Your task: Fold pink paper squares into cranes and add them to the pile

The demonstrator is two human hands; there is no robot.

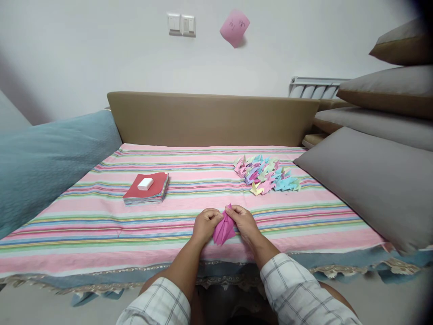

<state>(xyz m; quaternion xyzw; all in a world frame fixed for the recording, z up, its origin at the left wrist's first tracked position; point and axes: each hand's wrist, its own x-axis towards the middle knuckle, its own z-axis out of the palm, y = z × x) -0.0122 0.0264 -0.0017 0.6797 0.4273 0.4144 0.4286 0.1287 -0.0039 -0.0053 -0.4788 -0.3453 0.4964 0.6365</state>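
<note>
Between my two hands is a magenta piece of folded origami paper (223, 231), with creased layers fanning toward me and a point at the top. My left hand (205, 225) pinches its left edge between thumb and fingers. On the other side, my right hand (244, 222) grips the upper right part near the tip. The paper is held just over the striped cloth (162, 241); I cannot tell whether its lower edge touches the cloth. Farther back on the right lies a pile of folded paper cranes (265, 175) in pink, blue, yellow and purple.
On the left, a stack of coloured paper sheets (145, 188) carries a small white box (145, 183). Grey cushions (375, 180) pile up on the right. A blue-covered armrest (57, 167) borders the left, and a brown backrest (213, 119) stands behind.
</note>
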